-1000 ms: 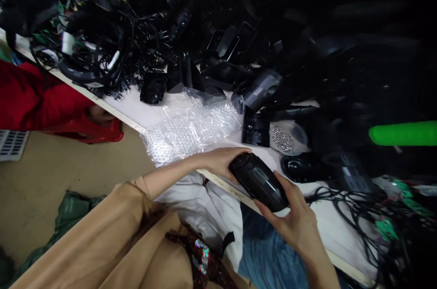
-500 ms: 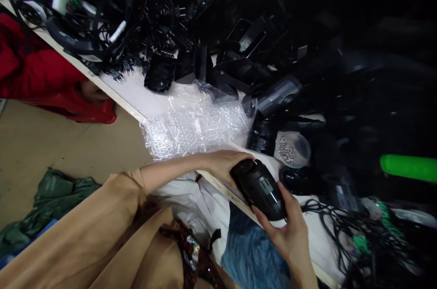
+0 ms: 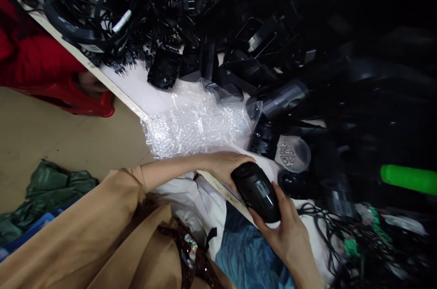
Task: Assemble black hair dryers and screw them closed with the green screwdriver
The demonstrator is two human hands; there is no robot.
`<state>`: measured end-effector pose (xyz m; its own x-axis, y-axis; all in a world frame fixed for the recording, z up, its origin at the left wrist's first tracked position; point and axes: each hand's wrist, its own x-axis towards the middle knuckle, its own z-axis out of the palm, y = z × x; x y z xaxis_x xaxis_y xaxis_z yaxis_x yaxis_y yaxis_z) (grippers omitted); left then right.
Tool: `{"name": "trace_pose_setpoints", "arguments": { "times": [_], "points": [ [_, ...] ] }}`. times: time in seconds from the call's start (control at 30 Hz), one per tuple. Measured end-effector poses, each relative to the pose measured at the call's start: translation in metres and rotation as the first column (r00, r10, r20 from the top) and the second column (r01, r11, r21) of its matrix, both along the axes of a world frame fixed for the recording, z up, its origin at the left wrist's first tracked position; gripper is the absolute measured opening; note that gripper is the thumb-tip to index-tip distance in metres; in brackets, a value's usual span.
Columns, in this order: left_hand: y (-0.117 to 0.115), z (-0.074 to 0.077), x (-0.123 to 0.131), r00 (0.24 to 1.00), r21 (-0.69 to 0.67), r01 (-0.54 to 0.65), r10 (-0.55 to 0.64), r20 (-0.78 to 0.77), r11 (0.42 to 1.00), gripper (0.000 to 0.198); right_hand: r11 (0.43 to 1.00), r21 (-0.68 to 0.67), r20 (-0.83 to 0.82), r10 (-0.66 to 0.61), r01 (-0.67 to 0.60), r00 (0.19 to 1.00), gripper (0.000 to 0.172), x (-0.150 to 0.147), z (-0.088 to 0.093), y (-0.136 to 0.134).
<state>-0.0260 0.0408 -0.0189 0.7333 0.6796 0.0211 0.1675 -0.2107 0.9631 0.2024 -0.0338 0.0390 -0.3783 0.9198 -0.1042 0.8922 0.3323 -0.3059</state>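
Both my hands hold a glossy black plastic casing (image 3: 256, 192) just over the front edge of a white table (image 3: 133, 91). My left hand (image 3: 227, 167) cups its far end from the left. My right hand (image 3: 285, 234) wraps its lower side from below, with the fingers spread across the shell. Crumpled clear bubble wrap (image 3: 194, 127) lies on the table just beyond my left hand. A clear dish of small metal screws (image 3: 292, 153) sits a little beyond the casing.
Black plastic parts (image 3: 164, 68) and tangled black cables (image 3: 99, 11) are heaped across the table. A green cylinder (image 3: 409, 179) lies at the right. Red fabric (image 3: 41, 68) hangs beyond the table's left edge. A green sack (image 3: 48, 193) lies on the tan floor.
The casing has turned slightly between my hands and sits a little lower. The whole view has swung, moving the table contents upward and bringing more of the green sack into sight.
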Motion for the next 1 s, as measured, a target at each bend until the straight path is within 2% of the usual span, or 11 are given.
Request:
{"name": "trace_pose_setpoints", "arguments": {
  "times": [0.13, 0.23, 0.37, 0.5, 0.6, 0.7, 0.83, 1.0],
  "points": [
    [-0.003, -0.003, 0.002, 0.999, 0.005, -0.032, 0.032, -0.040, 0.999, 0.090, 0.997, -0.043, 0.103, 0.067, -0.063, 0.992, 0.087, -0.007, 0.007, 0.010],
    [-0.007, -0.004, 0.002, 0.994, -0.042, -0.067, 0.063, -0.092, 0.997, 0.101, 0.991, -0.113, 0.073, 0.079, -0.070, 0.994, 0.079, -0.016, 0.010, 0.018],
    [-0.013, -0.005, 0.003, 0.989, -0.113, -0.117, 0.106, -0.101, 0.987, 0.098, 0.980, -0.189, -0.037, 0.051, -0.058, 0.998, 0.074, -0.018, 0.010, 0.022],
    [-0.023, -0.005, 0.008, 0.978, -0.159, -0.187, 0.198, 0.057, 0.969, 0.095, 0.977, -0.210, -0.133, 0.011, -0.039, 0.991, 0.073, -0.008, 0.005, 0.017],
    [-0.032, -0.004, 0.017, 0.909, -0.295, -0.258, 0.334, 0.249, 0.920, 0.091, 0.987, -0.160, -0.209, -0.050, 0.016, 0.977, 0.075, -0.001, -0.001, 0.010],
    [-0.038, -0.004, 0.027, 0.831, -0.468, -0.194, 0.399, 0.389, 0.862, 0.089, 0.990, -0.123, -0.268, -0.095, 0.063, 0.959, 0.074, 0.003, -0.006, 0.004],
    [-0.040, -0.005, 0.034, 0.783, -0.573, -0.032, 0.376, 0.494, 0.819, 0.089, 0.988, -0.129, -0.276, -0.113, 0.080, 0.954, 0.073, 0.005, -0.007, 0.001],
    [-0.042, -0.004, 0.033, 0.775, -0.621, -0.035, 0.414, 0.478, 0.783, 0.089, 0.989, -0.128, -0.252, -0.109, 0.079, 0.961, 0.074, 0.002, -0.002, 0.001]
  ]
}}
